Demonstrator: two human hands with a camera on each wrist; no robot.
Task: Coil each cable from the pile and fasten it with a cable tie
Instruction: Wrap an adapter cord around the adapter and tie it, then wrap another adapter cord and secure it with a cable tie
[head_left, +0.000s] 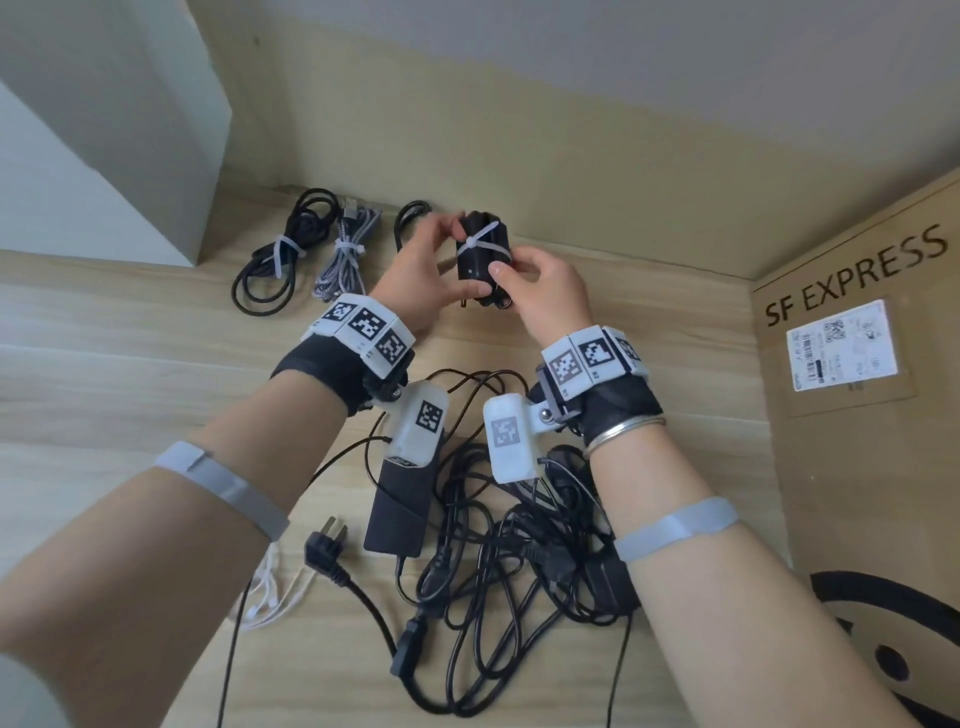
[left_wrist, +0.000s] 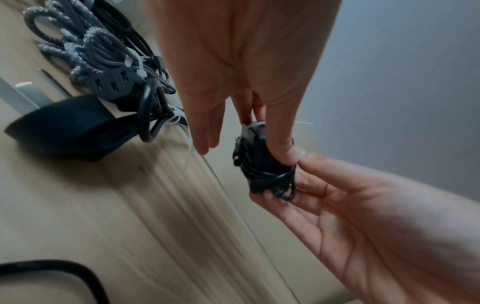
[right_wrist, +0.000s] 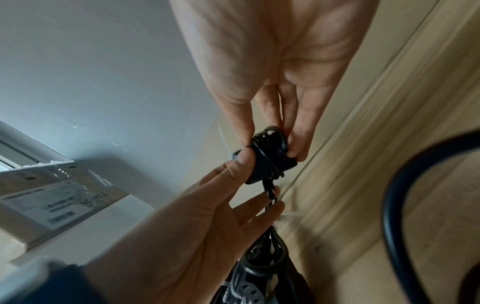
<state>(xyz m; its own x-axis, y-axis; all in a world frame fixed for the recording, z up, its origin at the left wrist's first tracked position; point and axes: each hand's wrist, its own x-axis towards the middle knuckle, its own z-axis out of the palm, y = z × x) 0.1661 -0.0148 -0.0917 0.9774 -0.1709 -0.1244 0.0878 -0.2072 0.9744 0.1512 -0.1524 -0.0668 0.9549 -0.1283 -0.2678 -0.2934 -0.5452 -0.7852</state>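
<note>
I hold a small black adapter with its cable wound round it (head_left: 480, 270) up over the back of the wooden table. A white cable tie (head_left: 480, 243) circles it, its tail sticking up to the right. My left hand (head_left: 452, 249) grips the bundle's left side and top; my right hand (head_left: 511, 267) pinches its right side, thumb on the front. In the left wrist view the left thumb presses the bundle (left_wrist: 262, 164). In the right wrist view the wound adapter (right_wrist: 270, 158) sits between both hands' fingertips. A tangled pile of black cables (head_left: 498, 551) lies under my wrists.
Tied coils lie at the back left: a black one (head_left: 275, 260), a grey braided one (head_left: 343, 254), and a black loop (head_left: 410, 218). A power brick (head_left: 400, 504) and plug (head_left: 324, 543) lie in the pile. A thin white cord (head_left: 270, 587) lies left; a cardboard box (head_left: 857, 364) stands right.
</note>
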